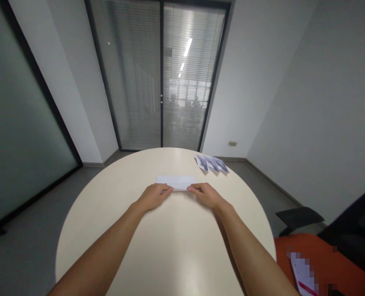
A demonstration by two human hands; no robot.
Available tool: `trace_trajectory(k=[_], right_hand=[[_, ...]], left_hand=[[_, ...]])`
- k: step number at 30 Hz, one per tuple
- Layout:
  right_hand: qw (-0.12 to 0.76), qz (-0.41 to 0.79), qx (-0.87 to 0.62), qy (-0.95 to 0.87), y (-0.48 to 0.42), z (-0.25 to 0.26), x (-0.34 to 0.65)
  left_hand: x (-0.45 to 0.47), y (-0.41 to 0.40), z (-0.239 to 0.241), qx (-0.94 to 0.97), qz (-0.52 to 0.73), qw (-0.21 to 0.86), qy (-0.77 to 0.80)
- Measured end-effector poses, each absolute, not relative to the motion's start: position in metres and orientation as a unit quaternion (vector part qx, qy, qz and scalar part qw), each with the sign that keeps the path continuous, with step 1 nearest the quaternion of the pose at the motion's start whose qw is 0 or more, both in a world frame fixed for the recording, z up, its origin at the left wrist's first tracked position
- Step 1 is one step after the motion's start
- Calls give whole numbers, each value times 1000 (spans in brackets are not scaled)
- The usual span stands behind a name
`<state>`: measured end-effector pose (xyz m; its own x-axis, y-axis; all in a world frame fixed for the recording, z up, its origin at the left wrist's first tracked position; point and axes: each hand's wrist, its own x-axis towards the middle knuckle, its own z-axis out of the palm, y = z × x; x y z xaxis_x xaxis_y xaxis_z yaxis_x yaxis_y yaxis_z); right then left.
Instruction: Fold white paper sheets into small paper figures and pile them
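A white sheet of paper [176, 181], wide and narrow in shape, lies on the pale round table [114, 213]. My left hand [154, 196] pinches its near left corner between thumb and fingers. At the near right corner, my right hand [207, 195] grips the same edge in a similar pinch. The near edge of the paper looks slightly raised between the two hands; whether it is folded there I cannot tell. Beyond my right hand, several folded paper pieces [211, 164] overlap in a row near the table's far right edge.
On the right stands a chair with an orange seat [330, 255] and a black armrest [300, 217]. A pixelated white item [302, 271] lies on that seat. Behind the table are a glass door with blinds [160, 82] and grey walls.
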<state>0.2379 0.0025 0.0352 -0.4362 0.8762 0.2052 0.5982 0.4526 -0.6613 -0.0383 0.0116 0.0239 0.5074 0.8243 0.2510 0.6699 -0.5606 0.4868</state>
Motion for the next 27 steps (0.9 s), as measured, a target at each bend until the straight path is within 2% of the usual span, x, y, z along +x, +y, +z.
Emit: trace_trajectory(k=[8, 12, 18, 23, 27], right_hand=[[384, 229, -496, -745, 13, 28, 244], [467, 200, -488, -710, 18, 28, 245], [609, 282, -449, -590, 21, 35, 245], [618, 371, -448, -529, 21, 37, 246], [577, 423, -452, -533, 24, 26, 242]], left_hand=[[-44, 11, 35, 812, 293, 163, 477], [-41, 13, 35, 799, 354, 226, 431], [-37, 14, 35, 758, 398, 312, 412], [-36, 16, 35, 700, 450, 365, 417], [-32, 19, 30, 701, 420, 336, 468]])
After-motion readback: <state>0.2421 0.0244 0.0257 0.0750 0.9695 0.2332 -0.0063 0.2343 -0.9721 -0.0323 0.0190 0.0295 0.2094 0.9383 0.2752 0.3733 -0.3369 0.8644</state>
